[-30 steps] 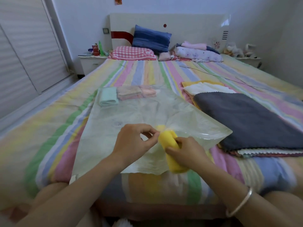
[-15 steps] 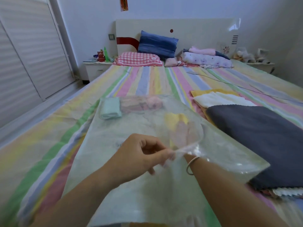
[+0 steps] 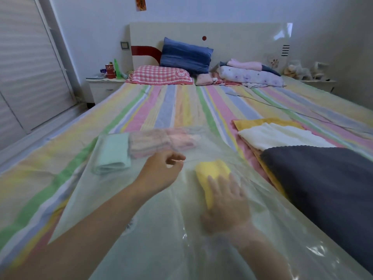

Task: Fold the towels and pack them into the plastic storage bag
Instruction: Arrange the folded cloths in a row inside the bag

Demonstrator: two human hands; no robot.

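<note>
A clear plastic storage bag (image 3: 153, 245) lies flat on the striped bed in front of me. Inside its far end sit a folded mint towel (image 3: 113, 154) and a folded pink towel (image 3: 161, 142). My right hand (image 3: 226, 203) is inside the bag, seen through the film, its fingers spread over the near end of a folded yellow towel (image 3: 212, 170). My left hand (image 3: 163, 170) is above the bag and pinches its upper film between thumb and forefinger. To the right lies a stack of unfolded towels: dark grey (image 3: 327, 188) on top, white (image 3: 278, 136) and mustard (image 3: 262, 122) beneath.
Pillows (image 3: 185, 55) and folded bedding (image 3: 250, 75) lie by the headboard at the far end. A white nightstand (image 3: 103, 87) with bottles stands at the far left. A thin cable (image 3: 282, 110) runs across the sheet on the right. Sliding doors (image 3: 28, 67) line the left wall.
My right hand carried the yellow towel from the bag's mouth deep inside and now lies over it. My left hand moved forward, still pinching the film. The camera leaned forward over the bed.
</note>
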